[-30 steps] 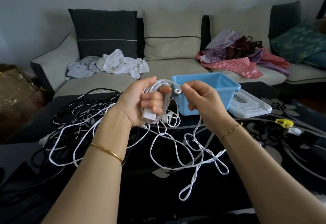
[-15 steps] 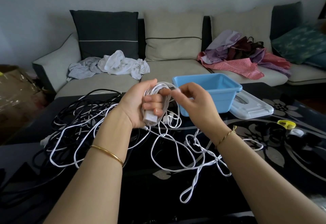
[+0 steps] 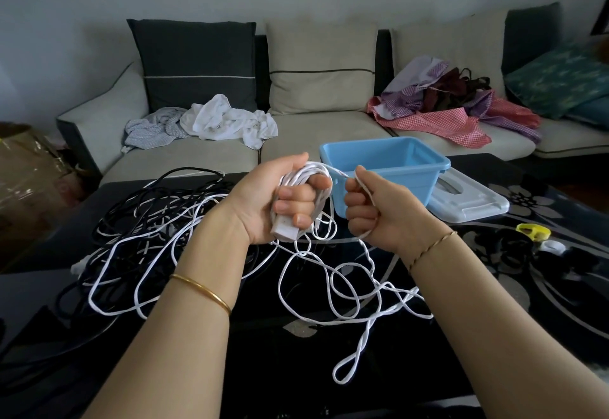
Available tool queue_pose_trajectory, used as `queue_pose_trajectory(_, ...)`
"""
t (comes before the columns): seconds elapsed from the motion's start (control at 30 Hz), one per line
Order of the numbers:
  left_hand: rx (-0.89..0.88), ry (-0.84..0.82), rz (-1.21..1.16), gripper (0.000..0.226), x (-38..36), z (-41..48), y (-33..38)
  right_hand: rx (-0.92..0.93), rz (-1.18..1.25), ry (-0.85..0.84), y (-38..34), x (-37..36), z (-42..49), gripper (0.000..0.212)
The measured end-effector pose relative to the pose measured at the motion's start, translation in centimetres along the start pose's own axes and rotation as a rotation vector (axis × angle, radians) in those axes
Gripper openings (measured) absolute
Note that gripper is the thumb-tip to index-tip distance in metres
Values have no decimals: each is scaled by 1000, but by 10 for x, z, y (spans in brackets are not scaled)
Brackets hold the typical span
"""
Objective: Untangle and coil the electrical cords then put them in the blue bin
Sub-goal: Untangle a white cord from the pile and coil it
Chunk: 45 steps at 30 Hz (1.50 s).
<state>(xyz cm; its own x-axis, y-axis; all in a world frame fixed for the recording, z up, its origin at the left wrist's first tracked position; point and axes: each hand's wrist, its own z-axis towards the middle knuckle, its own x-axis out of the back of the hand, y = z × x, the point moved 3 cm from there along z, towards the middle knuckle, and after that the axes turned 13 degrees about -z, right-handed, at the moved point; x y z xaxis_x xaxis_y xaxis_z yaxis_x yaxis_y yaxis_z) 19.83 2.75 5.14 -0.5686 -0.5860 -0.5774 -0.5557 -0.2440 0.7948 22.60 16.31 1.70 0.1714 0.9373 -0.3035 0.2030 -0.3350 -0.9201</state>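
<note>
In left fingers (image 3: 296, 202), white cord (image 3: 304, 176) coiled

Dim, soft daylight leaves the room muted and nearly shadowless, a pale sheen glazes the glossy black surface (image 3: 494, 286) at its right, and wide-angle bowing curves the edges.

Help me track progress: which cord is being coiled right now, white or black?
The white cord, wound around the left hand and fed by the right hand. The black cords lie untouched on the table.
</note>
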Motion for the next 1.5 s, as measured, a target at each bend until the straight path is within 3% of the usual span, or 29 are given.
queue_pose_trajectory(0.37, -19, 33, -158, 45, 3, -3, 2, 16, -329, -40, 7, 11, 4, 35)
queue_pose_trajectory(0.57, -1, 34, -177, 44, 2, -2, 0, -93, -232, -76, 14, 4, 4, 32)
queue_pose_trajectory(0.67, -19, 26, -207, 43, 2, -2, 1, -86, -296, -31, 13, 2, 5, 30)
queue_pose_trajectory(1.13, -245, 51, -569, 58, 17, 7, 5, 424, -1160, 178, 17, -32, -4, 32)
queue_pose_trajectory(1.33, -432, 137, -629, 46, 24, 12, 9, 360, -1319, -120, 24, -45, -16, 23)
queue_pose_trajectory(1.5, -521, 312, -397, 34, 27, 20, 7, 227, -1296, -350, 11, -38, -29, 20)
